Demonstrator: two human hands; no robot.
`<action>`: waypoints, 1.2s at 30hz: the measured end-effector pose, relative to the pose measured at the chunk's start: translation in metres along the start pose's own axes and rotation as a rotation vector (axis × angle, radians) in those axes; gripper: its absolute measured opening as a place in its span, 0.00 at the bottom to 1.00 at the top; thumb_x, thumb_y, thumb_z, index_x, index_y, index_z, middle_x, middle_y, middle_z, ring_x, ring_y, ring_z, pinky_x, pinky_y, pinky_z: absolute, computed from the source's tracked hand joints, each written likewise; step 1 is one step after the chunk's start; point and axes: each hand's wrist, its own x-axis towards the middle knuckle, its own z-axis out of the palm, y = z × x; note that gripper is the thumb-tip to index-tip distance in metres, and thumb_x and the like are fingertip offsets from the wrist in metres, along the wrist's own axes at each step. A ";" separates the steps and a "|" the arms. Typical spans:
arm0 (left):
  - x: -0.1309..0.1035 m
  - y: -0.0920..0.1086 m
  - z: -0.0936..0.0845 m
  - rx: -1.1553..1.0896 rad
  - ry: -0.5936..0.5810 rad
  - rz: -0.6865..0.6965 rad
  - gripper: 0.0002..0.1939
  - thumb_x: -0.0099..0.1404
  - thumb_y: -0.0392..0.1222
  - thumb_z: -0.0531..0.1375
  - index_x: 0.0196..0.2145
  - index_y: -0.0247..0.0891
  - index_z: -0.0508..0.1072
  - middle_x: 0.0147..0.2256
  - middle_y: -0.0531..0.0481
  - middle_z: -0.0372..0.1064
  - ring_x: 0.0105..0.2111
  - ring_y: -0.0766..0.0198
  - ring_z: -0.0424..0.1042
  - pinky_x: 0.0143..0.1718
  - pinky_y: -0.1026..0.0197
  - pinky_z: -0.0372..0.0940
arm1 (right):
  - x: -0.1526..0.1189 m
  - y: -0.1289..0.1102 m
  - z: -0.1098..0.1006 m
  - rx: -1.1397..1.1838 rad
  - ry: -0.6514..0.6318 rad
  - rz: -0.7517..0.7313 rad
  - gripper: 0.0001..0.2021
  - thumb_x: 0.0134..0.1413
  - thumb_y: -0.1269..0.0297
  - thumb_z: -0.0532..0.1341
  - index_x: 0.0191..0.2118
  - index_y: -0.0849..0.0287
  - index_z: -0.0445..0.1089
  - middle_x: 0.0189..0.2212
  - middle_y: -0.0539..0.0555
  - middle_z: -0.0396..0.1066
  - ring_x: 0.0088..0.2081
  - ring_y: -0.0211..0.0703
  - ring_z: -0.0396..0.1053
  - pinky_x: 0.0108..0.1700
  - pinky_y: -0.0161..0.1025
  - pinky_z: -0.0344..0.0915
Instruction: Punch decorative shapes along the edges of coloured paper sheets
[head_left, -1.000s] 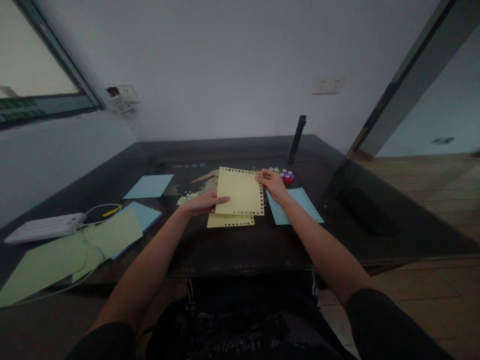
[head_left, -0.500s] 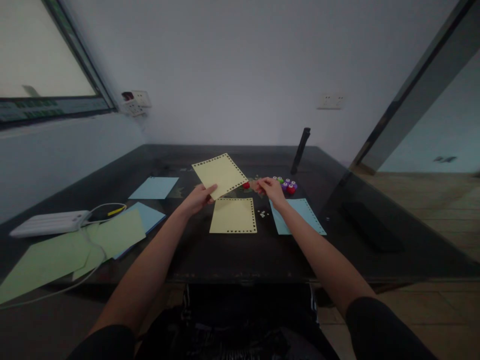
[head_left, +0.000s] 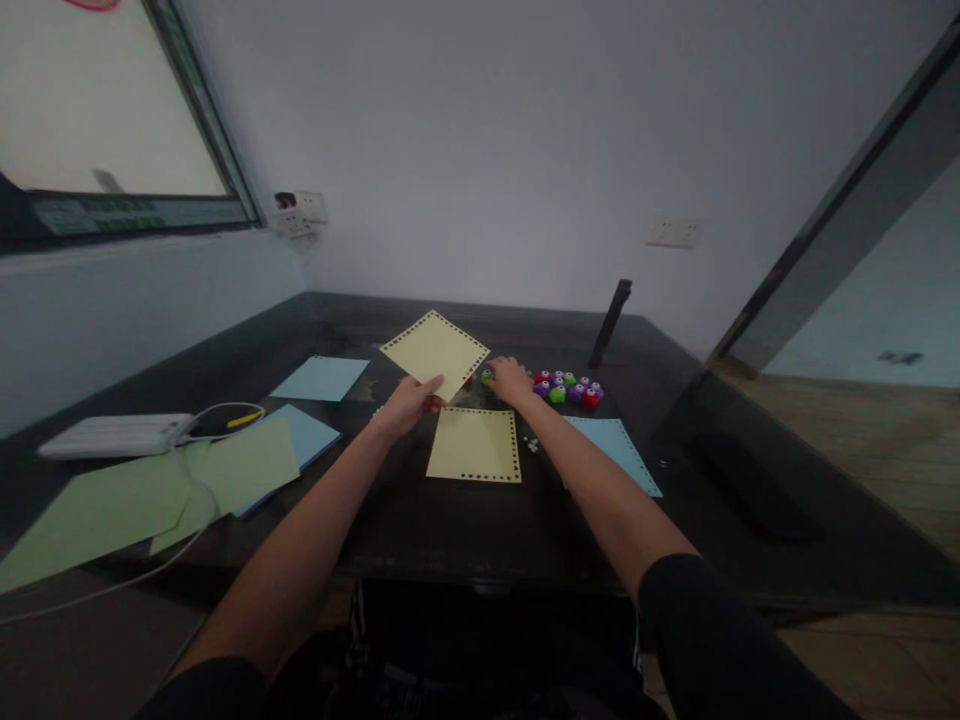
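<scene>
A yellow sheet with punched edges (head_left: 433,350) is gripped at its lower corner by my left hand (head_left: 415,402), tilted above the dark table. Below it lies a second punched yellow sheet (head_left: 475,446). My right hand (head_left: 512,380) has its fingers at a small green ball with an eye (head_left: 488,376), right of the raised sheet. Just right of that hand sit several red, purple and green eye balls (head_left: 570,388). Small white bits (head_left: 532,444) lie beside the flat yellow sheet. A blue punched sheet (head_left: 616,452) is partly behind my right forearm.
At the left are blue sheets (head_left: 321,378), green sheets (head_left: 247,465), a white power strip (head_left: 116,436) and a cable. A black upright object (head_left: 610,323) stands at the back right. A dark flat object (head_left: 754,488) lies at the right.
My right hand has moved left and down to the green ball, uncovering more of the ball group. The held yellow sheet has turned slightly in my left hand. The view has shifted.
</scene>
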 end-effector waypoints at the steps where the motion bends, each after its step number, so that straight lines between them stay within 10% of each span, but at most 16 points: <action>1: 0.000 0.000 0.000 -0.002 -0.001 -0.002 0.07 0.62 0.39 0.58 0.32 0.31 0.72 0.24 0.46 0.73 0.20 0.70 0.68 0.18 0.70 0.58 | 0.003 -0.002 0.001 -0.021 -0.020 -0.006 0.16 0.52 0.69 0.60 0.48 0.58 0.69 0.51 0.61 0.68 0.53 0.53 0.60 0.52 0.49 0.57; 13: -0.009 0.008 0.006 -0.023 0.014 0.020 0.08 0.61 0.34 0.59 0.40 0.32 0.72 0.37 0.42 0.76 0.23 0.69 0.72 0.19 0.70 0.60 | -0.001 -0.014 -0.009 0.091 0.075 -0.019 0.10 0.55 0.67 0.59 0.44 0.60 0.67 0.46 0.60 0.70 0.50 0.49 0.65 0.50 0.44 0.59; 21: -0.013 0.009 0.018 -0.098 -0.005 0.049 0.07 0.60 0.34 0.60 0.37 0.31 0.73 0.34 0.42 0.76 0.21 0.70 0.72 0.19 0.71 0.60 | -0.070 0.003 -0.045 0.848 -0.048 0.069 0.14 0.51 0.64 0.61 0.44 0.59 0.66 0.28 0.51 0.72 0.23 0.37 0.70 0.27 0.37 0.69; 28: -0.034 0.007 0.074 -0.069 -0.238 0.076 0.08 0.61 0.34 0.60 0.39 0.31 0.71 0.31 0.43 0.75 0.19 0.70 0.71 0.19 0.69 0.62 | -0.143 0.012 -0.070 1.381 -0.195 0.261 0.19 0.41 0.68 0.69 0.44 0.59 0.71 0.39 0.54 0.72 0.30 0.36 0.73 0.39 0.38 0.73; 36: -0.048 0.004 0.097 -0.067 -0.174 0.115 0.09 0.61 0.35 0.59 0.40 0.28 0.70 0.30 0.43 0.75 0.18 0.71 0.70 0.22 0.68 0.65 | -0.157 0.014 -0.071 1.637 -0.303 0.269 0.13 0.51 0.67 0.64 0.45 0.61 0.71 0.47 0.58 0.71 0.41 0.43 0.74 0.53 0.47 0.67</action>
